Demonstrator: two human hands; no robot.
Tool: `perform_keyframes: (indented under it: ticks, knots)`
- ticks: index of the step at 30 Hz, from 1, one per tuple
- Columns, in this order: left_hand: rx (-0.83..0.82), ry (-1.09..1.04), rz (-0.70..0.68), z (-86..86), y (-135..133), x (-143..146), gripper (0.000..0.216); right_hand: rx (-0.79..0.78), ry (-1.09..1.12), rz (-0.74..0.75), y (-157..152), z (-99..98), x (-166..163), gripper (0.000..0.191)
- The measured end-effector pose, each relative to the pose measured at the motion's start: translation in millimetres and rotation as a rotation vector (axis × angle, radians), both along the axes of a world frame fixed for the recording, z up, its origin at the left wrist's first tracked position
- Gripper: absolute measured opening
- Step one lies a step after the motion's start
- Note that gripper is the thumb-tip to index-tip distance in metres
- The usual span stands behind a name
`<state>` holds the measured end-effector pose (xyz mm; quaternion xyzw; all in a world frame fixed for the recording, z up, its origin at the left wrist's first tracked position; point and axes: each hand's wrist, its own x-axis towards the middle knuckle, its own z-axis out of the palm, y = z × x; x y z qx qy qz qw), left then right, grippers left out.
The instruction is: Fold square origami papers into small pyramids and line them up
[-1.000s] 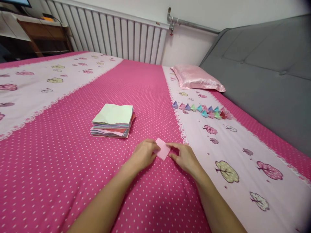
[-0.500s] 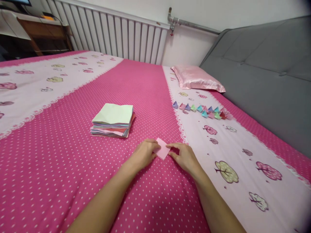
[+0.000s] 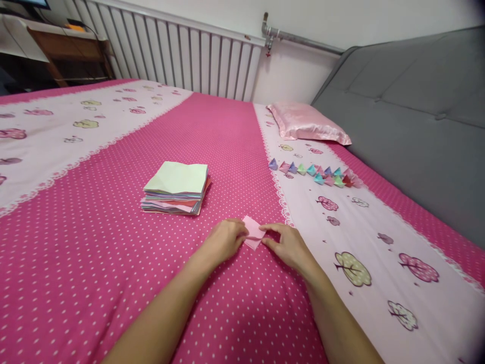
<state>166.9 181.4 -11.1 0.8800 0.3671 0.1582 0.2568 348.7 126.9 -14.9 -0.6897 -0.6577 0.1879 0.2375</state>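
Note:
Between my two hands is a small folded piece of pink paper [image 3: 253, 227], shaped like a diamond, just over the bedspread. Its lower part shows a lifted layer with a gap beneath. My left hand [image 3: 226, 237] pinches the paper's left corner, fingers on top. At the right corner, my right hand [image 3: 284, 241] grips it between thumb and forefinger. Farther off to the left lies a stack of coloured paper sheets [image 3: 177, 178], a pale green one on top. Several small folded paper shapes [image 3: 319, 178] in purple, pink, green, blue and red stand in rows at the right.
A pink dotted bedspread [image 3: 220, 131] with pale printed bands covers the bed. A pink satin pillow [image 3: 306, 123] lies at the far right, beside a grey headboard [image 3: 413, 106]. Behind the bed are a white radiator [image 3: 178, 50] and a pipe [image 3: 303, 39]; a desk [image 3: 68, 45] stands far left.
The pink paper was a flat diamond; now its lower layer is parted from the upper one, with a fold line across it. My left fingers have shifted slightly right; my right hand barely moved.

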Motion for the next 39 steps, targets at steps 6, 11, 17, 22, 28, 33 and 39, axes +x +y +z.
perform_keyframes:
  ticks: [6, 11, 17, 22, 28, 33, 39]
  knots:
    - [0.057, 0.024, 0.001, -3.2, 2.5, 4.1, 0.02, -0.027, 0.087, -0.025, 2.9, -1.0, 1.4, 0.028]
    - [0.083, 0.063, 0.066, -2.4, 0.9, 4.9, 0.02, -0.012, 0.117, -0.031, 4.5, -4.8, 3.0, 0.029]
    - [0.11, 0.098, 0.193, -6.5, 0.4, 6.1, 0.021, 0.062, 0.076, -0.045, 9.4, -14.3, 1.9, 0.018]
    - [0.082, 0.128, 0.306, -7.1, 0.7, 6.0, 0.02, 0.119, -0.007, -0.096, 13.7, -20.7, -1.5, 0.018]
    - [0.053, 0.205, 0.374, -7.2, 2.0, 5.1, 0.02, 0.167, -0.019, -0.147, 16.5, -25.7, -4.7, 0.018]
    - [0.077, 0.252, 0.437, -10.4, 2.6, 7.0, 0.022, 0.189, -0.009, -0.167, 18.6, -29.2, -5.0, 0.016]
    - [0.091, 0.267, 0.477, -11.4, 1.8, 10.5, 0.018, 0.199, -0.002, -0.176, 19.8, -32.2, -4.5, 0.014]
